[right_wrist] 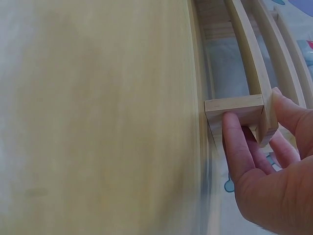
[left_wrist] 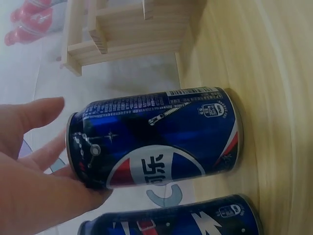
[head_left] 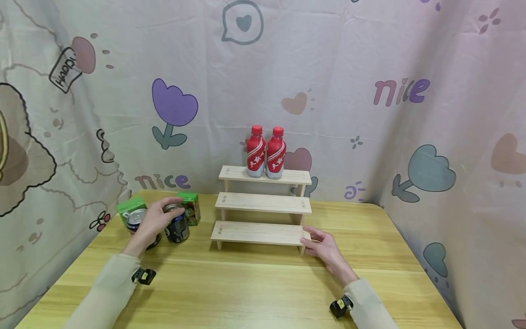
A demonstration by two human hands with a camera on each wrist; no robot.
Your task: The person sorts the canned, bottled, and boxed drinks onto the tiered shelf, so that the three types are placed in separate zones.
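Note:
My left hand [head_left: 158, 218] is over a dark blue cola can [left_wrist: 156, 139]. Its thumb and fingers hold the can's top end, and the can stands upright on the table. A second blue can [left_wrist: 176, 218] is right beside it, partly hidden by the hand in the head view. At the right end of a three-step wooden shelf [head_left: 256, 232], my right hand [head_left: 324, 249] grips the lowest step, fingers against its leg and thumb on top in the right wrist view. Two red bottles [head_left: 256, 153] stand side by side on the top step.
Behind the cans are two green boxes, one at the left [head_left: 130, 204] and one at the right [head_left: 192, 209]. The wooden table [head_left: 246, 288] meets a patterned cloth [head_left: 341, 114] at the back and sides.

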